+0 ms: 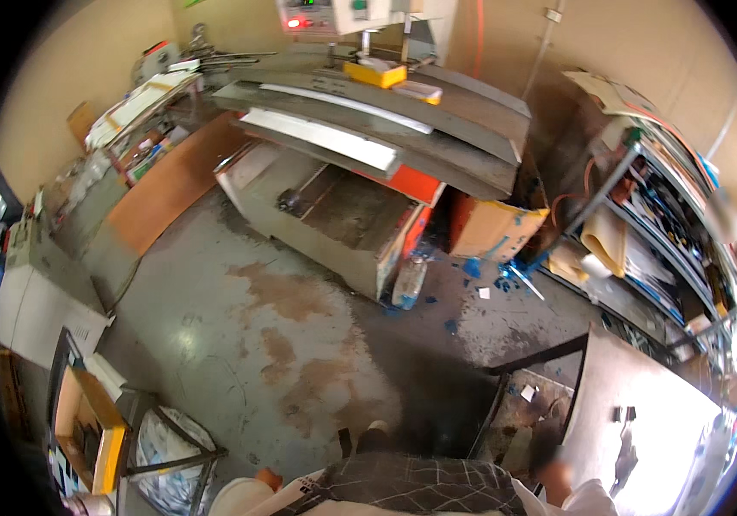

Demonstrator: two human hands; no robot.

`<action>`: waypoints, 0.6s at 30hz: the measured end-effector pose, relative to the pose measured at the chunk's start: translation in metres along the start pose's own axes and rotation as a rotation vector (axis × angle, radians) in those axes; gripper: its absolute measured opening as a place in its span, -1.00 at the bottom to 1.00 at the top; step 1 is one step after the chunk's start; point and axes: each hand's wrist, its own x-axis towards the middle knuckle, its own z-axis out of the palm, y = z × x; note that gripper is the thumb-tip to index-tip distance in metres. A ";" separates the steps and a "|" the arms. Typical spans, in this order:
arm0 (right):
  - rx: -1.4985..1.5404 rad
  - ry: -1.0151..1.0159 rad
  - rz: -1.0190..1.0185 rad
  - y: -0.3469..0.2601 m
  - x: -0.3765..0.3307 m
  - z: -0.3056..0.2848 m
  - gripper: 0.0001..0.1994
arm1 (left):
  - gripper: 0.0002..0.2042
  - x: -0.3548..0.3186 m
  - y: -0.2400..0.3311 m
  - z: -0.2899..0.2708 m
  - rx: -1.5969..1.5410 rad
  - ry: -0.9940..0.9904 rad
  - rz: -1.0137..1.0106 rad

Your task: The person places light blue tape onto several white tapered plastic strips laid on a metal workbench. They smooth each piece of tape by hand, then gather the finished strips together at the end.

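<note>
The floor (239, 318) is bare concrete, matt grey, rough and blotched with brown stains. At twelve o'clock the machine (360, 146) has dull, scuffed sheet-metal plates. Beside it, toward two o'clock, sits a creased cardboard box (489, 228), smeared with blue paint. At three o'clock stands a metal-framed shelf (644, 232). At six o'clock, checked woven cloth (420, 486) looks soft and matt.

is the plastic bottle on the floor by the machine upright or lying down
Upright, perhaps slightly leaning: the clear plastic bottle stands on the concrete floor against the corner of the grey machine, neck pointing up.
</note>
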 end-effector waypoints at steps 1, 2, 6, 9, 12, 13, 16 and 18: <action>-0.018 -0.023 -0.002 -0.004 0.006 -0.009 -0.41 | -0.70 -0.004 -0.009 0.007 -0.089 0.006 -0.043; -0.008 -0.026 -0.010 -0.014 0.018 -0.022 -0.41 | -0.71 -0.009 -0.013 0.019 -0.170 0.008 -0.068; 0.127 -0.044 -0.054 -0.060 0.011 -0.071 -0.42 | -0.73 -0.015 0.009 0.038 -0.405 0.026 -0.038; 0.212 -0.048 -0.091 -0.095 0.003 -0.104 -0.41 | -0.75 -0.007 0.053 0.029 -0.511 0.010 0.066; 0.281 -0.080 -0.116 -0.116 0.003 -0.122 -0.41 | -0.77 0.013 0.100 -0.001 -0.517 0.001 0.177; 0.311 -0.099 -0.124 -0.120 0.003 -0.126 -0.41 | -0.77 0.021 0.115 -0.015 -0.504 0.000 0.210; 0.430 -0.170 -0.144 -0.134 0.000 -0.129 -0.40 | -0.79 0.064 0.164 -0.070 -0.416 0.003 0.292; 0.503 -0.234 -0.203 -0.157 0.002 -0.146 -0.39 | -0.80 0.093 0.191 -0.113 -0.352 0.013 0.317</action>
